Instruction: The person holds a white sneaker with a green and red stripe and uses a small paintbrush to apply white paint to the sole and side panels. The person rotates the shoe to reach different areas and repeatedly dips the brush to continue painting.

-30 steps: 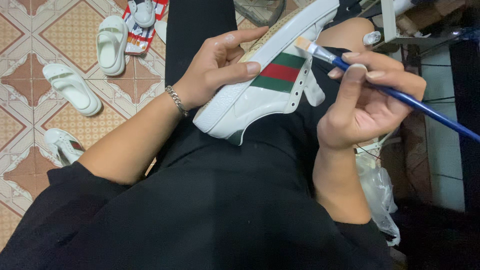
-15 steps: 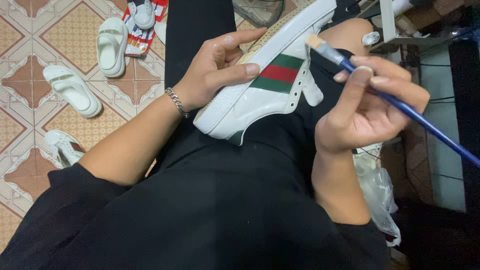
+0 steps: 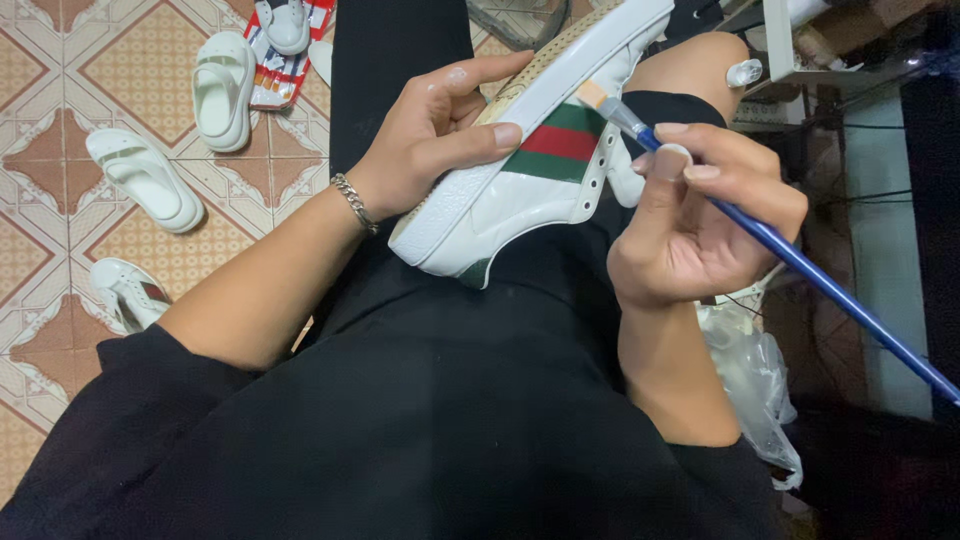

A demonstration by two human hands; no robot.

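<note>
Both hands (image 3: 560,170) crowding sneaker (image 3: 520,190), paintbrush (image 3: 790,255) at edge.

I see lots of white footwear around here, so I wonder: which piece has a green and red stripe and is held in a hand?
The white leather sneaker on the lap, gripped by the left hand; the white sandals lie on the tiled floor.

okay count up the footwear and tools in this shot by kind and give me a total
White sneakers: 3 – held by the left hand on the lap, on the floor, top edge
White sandals: 2
Blue paintbrush: 1, in the right hand
Total: 6
</note>
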